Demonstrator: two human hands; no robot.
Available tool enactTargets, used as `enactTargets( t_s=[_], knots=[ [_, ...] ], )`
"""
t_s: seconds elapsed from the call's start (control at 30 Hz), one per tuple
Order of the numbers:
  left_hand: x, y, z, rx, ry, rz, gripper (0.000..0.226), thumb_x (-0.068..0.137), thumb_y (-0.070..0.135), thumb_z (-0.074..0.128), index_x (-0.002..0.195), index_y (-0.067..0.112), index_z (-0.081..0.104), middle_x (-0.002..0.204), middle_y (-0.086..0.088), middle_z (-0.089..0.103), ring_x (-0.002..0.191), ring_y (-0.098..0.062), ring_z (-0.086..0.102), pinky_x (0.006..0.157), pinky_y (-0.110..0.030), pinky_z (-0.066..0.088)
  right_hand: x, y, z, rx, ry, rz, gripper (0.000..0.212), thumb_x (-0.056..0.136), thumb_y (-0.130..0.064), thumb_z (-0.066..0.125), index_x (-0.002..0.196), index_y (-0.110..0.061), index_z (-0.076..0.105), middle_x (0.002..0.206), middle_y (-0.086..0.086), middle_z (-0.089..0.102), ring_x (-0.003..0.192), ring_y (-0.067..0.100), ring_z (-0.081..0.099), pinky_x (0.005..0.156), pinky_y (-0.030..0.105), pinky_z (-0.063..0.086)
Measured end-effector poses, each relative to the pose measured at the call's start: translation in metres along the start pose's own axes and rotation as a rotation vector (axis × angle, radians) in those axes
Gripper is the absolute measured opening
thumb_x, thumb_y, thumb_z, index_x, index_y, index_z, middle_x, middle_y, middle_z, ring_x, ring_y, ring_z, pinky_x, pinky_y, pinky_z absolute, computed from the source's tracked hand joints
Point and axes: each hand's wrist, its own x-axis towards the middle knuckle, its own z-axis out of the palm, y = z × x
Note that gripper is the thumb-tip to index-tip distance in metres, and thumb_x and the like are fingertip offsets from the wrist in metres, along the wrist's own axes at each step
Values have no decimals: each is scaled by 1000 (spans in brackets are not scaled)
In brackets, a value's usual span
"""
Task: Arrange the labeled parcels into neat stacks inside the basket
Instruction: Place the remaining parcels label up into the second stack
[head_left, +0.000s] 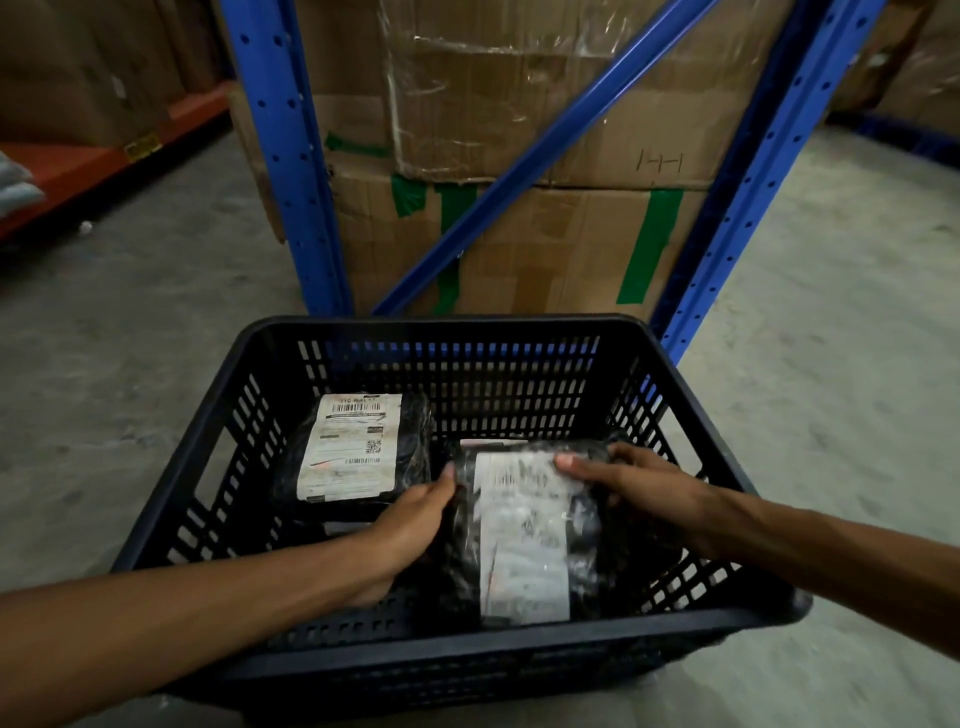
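A black slotted plastic basket (447, 332) stands on the floor in front of me. Inside it on the left lies a black parcel with a white label (349, 447), label up. On the right is a second black labeled parcel (522, 535), blurred, resting on another parcel whose far edge shows just behind it. My left hand (410, 525) grips this right parcel's left edge. My right hand (628, 478) holds its upper right corner, fingers over the label's top.
Blue steel rack uprights (291, 156) and a diagonal brace (545, 150) stand right behind the basket, with large taped cardboard boxes (519, 130) stacked in the rack. An orange shelf beam (93, 166) runs at the left. Grey concrete floor (831, 364) lies on both sides.
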Motion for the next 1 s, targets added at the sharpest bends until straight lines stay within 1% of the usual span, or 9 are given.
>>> enactTargets(
  t_s=[0.07,0.17,0.27,0.33,0.5,0.57,0.63,0.87,1.0],
  knots=[
    [1,15,9,-208,-17,-48,73,87,72,42,142,26,53,152,3,47,140,-21,43,117,-42,31,5,-10,6,134,111,8,40,72,-48,81,81,-11,71,65,3,79,52,14,74,41,21,56],
    [9,40,18,-196,109,22,51,80,53,68,108,11,74,121,-7,73,97,-16,68,78,-28,49,25,-28,7,177,311,28,36,80,-39,78,75,-4,71,73,13,78,47,17,72,39,20,53],
    [28,57,24,-129,253,36,57,85,45,68,122,2,61,122,-14,66,104,-25,62,81,-32,49,51,-45,1,79,401,4,37,75,-40,83,85,-5,74,89,14,77,70,25,73,57,26,57],
    [42,68,26,-124,290,23,59,88,41,66,132,3,53,131,-13,61,114,-28,60,90,-35,52,69,-50,-2,14,373,-13,34,70,-31,88,88,-9,70,91,10,75,72,21,70,55,23,53],
    [69,77,36,70,334,-25,60,95,16,57,149,4,34,143,-13,52,104,-21,63,51,-18,45,108,-38,9,-121,320,45,44,67,-10,90,105,-6,68,96,8,73,74,17,66,52,23,51],
    [79,68,39,126,312,-57,58,94,11,54,150,6,37,146,-14,49,123,-28,59,74,-27,58,119,-30,18,-217,342,97,41,68,-16,90,102,-8,69,97,7,72,71,15,64,56,23,51],
    [85,58,36,136,289,-102,59,95,10,51,151,7,35,150,-15,46,132,-31,52,97,-31,52,128,-25,27,-389,353,103,45,71,-26,88,108,-8,69,106,8,71,81,18,63,67,24,50],
    [95,40,38,131,406,-133,46,100,23,49,142,5,44,145,-13,50,132,-32,51,103,-35,45,149,-27,33,-636,286,77,53,79,-32,80,125,-10,64,126,10,68,113,24,65,89,27,56],
    [93,45,48,182,460,-114,51,98,14,49,146,4,39,149,-13,46,137,-31,46,110,-37,42,148,-31,35,-931,154,81,58,95,-41,57,140,-5,49,147,15,50,133,30,50,105,31,43]
  ],
)
